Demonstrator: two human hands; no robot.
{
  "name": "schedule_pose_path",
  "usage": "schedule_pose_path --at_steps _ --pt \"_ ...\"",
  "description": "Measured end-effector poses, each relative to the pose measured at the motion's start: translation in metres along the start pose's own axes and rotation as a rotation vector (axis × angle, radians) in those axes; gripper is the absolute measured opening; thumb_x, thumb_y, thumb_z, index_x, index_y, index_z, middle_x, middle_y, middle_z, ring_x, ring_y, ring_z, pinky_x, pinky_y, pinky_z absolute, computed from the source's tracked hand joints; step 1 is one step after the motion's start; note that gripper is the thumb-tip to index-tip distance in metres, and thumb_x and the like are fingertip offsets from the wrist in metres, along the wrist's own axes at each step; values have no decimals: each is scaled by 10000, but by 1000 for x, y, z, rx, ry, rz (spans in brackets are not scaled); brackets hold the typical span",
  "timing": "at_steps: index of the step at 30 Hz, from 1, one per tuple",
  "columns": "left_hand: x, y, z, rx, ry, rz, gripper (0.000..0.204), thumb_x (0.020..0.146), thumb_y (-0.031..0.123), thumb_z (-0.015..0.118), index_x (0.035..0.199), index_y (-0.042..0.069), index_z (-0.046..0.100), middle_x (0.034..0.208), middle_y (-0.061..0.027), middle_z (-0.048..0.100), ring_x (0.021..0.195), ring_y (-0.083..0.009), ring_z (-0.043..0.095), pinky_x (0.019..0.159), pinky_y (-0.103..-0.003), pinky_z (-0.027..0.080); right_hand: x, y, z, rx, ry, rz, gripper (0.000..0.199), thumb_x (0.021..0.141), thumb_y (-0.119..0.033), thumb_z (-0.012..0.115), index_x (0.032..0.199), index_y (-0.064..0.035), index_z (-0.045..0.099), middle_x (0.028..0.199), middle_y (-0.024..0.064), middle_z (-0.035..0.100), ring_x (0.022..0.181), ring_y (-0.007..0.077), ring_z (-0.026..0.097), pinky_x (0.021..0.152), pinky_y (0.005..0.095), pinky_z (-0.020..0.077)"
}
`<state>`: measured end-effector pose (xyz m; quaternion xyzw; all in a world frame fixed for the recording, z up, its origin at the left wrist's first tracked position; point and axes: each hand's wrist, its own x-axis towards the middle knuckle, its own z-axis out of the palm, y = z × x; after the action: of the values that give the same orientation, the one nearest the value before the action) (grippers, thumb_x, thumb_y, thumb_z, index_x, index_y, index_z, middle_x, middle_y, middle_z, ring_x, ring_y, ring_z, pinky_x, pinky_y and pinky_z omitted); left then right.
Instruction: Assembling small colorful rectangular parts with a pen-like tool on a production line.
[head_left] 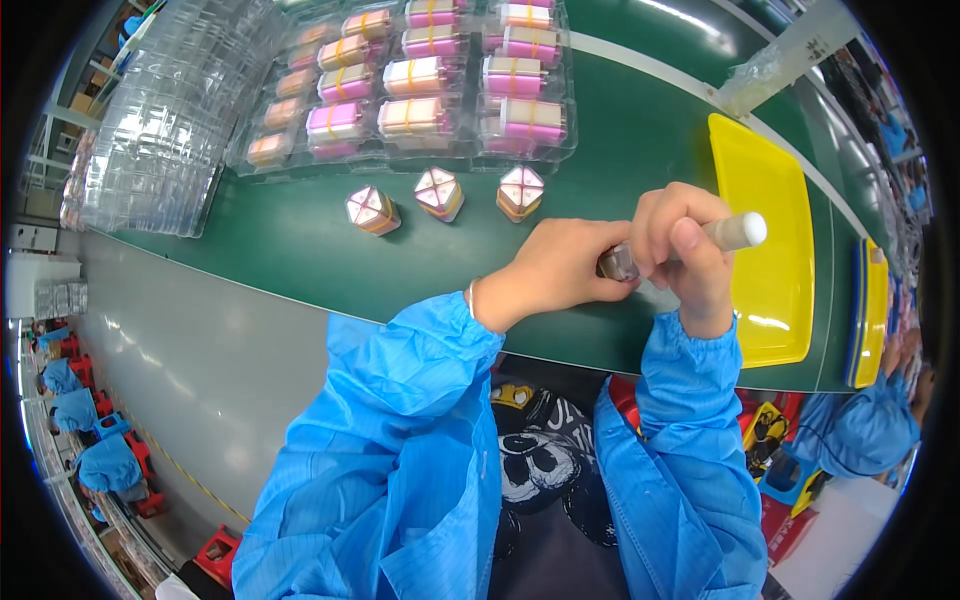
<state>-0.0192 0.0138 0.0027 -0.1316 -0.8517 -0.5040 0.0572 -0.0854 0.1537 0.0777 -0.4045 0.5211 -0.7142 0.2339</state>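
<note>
1. Blue smock sleeves [400, 450] fill the lower frame, nearest the viewer; both forearms reach up from them to a green conveyor belt [300, 250].
2. L hand [560, 270] is curled, fingertips pinched on a small grey-pink block [618, 265] held just above the belt edge.
3. R hand [685, 255] is fisted around a white cylindrical marker-like tool [735, 232]; its tip end meets the block, cap end sticks out to the R.
4. Both hands touch each other, w/ the block between them.
5. Just beyond the L hand: three small pink-and-white blocks w/ yellow bands [440, 193], standing in a row on the belt, apart from the hands.
6. Further beyond: clear plastic blister trays [420, 90] filled w/ pink banded blocks.
7. Far L of those: a stack of empty clear trays [170, 130].
8. R of the R hand, just beside it: a yellow rectangular plastic tray [775, 240] on the belt.
9. Other people in blue smocks [90, 450] sit far L, well apart.
</note>
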Motion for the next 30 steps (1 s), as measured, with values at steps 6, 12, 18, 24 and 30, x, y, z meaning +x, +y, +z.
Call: schedule_pose_path --at_steps 6,12,18,24,30 --pt "0 -3 0 -18 -36 -3 305 747 286 724 1019 172 647 850 -77 692 781 -305 659 642 -415 492 0 1 -1 -3 4 5 353 941 -275 591 676 -55 519 581 37 526 437 62 374 412 235 283" --pt "3 -4 -3 -77 -60 -5 285 739 287 703 992 166 651 840 -83 688 780 -316 655 651 -430 488 2 1 1 -31 -15 -5 352 938 -276 590 673 -56 518 582 36 532 438 64 384 413 241 286" --pt "2 -8 -3 -97 -52 0 340 716 315 704 1019 166 666 807 -108 666 791 -323 649 660 -436 486 1 6 -2 -80 -46 -99 366 931 -281 580 645 -62 511 580 38 554 432 73 401 415 245 297" --pt "2 -5 -7 -112 -72 -26 365 696 319 702 1028 170 677 766 -100 648 777 -317 643 652 -431 485 0 7 -3 -83 -25 -57 388 915 -310 573 620 -71 493 572 42 553 428 72 392 414 239 297" --pt "2 -5 -7 -116 -75 -27 343 694 318 702 1006 177 684 758 -96 647 769 -304 645 649 -423 484 0 8 -3 -57 -25 -17 385 901 -310 569 611 -73 479 564 46 550 428 68 378 411 242 284"
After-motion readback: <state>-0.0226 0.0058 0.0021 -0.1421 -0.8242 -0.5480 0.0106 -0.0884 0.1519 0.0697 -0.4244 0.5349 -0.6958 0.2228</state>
